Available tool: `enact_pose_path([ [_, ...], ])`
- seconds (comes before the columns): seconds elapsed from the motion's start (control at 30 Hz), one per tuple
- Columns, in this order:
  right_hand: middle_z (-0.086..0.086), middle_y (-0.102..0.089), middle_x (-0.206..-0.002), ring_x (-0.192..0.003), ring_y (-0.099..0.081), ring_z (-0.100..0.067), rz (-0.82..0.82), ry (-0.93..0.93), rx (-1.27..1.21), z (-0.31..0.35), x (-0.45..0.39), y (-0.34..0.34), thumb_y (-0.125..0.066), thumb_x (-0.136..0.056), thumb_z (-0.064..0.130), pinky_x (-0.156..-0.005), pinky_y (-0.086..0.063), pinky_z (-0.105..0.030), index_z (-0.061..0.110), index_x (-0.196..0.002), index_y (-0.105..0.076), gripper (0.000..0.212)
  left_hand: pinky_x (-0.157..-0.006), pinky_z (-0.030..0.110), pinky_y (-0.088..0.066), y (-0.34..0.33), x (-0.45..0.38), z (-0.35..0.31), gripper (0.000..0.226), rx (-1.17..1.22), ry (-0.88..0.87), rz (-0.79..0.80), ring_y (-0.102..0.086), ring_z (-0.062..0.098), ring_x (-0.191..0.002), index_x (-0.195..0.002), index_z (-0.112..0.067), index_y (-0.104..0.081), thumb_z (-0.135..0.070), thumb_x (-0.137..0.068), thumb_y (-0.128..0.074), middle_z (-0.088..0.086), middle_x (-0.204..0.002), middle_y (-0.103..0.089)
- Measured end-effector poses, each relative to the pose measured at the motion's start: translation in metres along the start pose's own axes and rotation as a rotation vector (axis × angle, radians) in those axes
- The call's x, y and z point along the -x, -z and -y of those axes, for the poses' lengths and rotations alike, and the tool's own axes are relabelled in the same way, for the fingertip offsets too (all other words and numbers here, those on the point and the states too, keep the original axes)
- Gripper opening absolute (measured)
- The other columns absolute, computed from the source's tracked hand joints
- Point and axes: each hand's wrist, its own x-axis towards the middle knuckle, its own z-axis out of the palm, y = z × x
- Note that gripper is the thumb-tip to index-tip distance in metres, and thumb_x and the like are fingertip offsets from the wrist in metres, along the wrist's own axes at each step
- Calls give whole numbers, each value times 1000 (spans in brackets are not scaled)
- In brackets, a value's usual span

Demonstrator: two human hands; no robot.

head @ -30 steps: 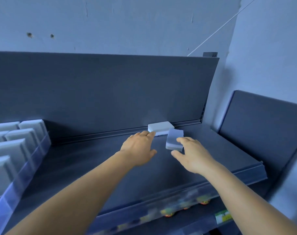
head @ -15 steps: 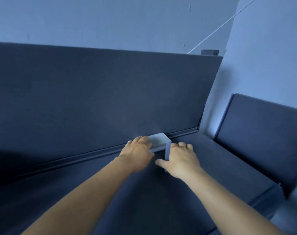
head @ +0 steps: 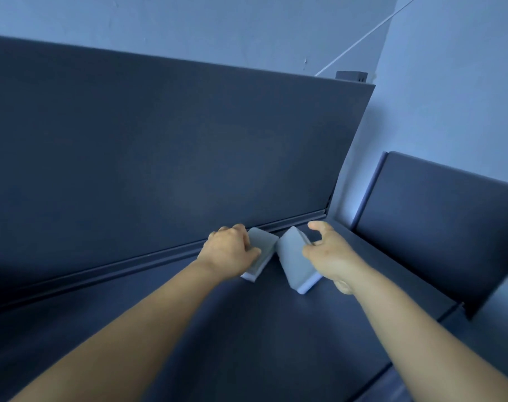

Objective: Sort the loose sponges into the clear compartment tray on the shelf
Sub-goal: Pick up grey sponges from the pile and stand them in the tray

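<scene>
one view only, worn on the person's head. it looks forward and down along both bare forearms onto a dark shelf [head: 247, 329], tilted so the shelf's back panel [head: 160, 155] slants down to the left. it sits close: the arms fill the lower frame and the hands lie near the middle. the pale wall [head: 450, 82] shows above and to the right. wide-angle bending curves the edges.

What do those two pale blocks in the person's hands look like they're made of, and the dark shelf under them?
Left sponge and right sponge: probably soft foam, judging by the matte grey faces and a thin paler layer along one edge. The blur hides any pores. Shelf: likely painted sheet metal, smooth and dark with a dull sheen and a folded lip at the back.
</scene>
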Motion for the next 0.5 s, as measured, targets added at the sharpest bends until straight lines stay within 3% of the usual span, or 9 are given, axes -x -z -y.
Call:
enact_pose_path([
  [0.13,0,-53,-125,-100,-53,-18,30,32,88,-4,4,0,-40,-95,14,-81,-42,-27,26,-140,-39,46,-80,31,-49,0,15,-9,59,134,77,72,-56,21,-97,-137,-20,-35,-39,-87,-61,5,-124,-53],
  [0.27,-4,-59,-116,-108,-58,-24,57,18,43,-7,14,4,-45,-92,16,-90,-47,-34,22,-128,-47,36,-78,26,-44,-5,33,-12,82,308,146,113,-54,18,-103,-148,-25,-22,-39,-81,-68,-1,-120,-53],
  [0.4,0,-63,-112,-101,-62,-21,149,98,-50,-16,28,11,-48,-82,3,-75,-47,-28,38,-140,-30,70,-91,30,-50,-4,57,-18,95,529,165,-2,-53,17,-116,-148,-30,-21,-31,-71,-76,-2,-137,-47],
  [0.5,3,-63,-115,-106,-60,-21,215,177,-90,-19,44,19,-43,-79,-2,-75,-46,-27,50,-139,-26,81,-74,24,-46,4,86,-31,95,479,117,-72,-48,15,-104,-149,-40,-13,-24,-77,-73,-6,-127,-36],
])
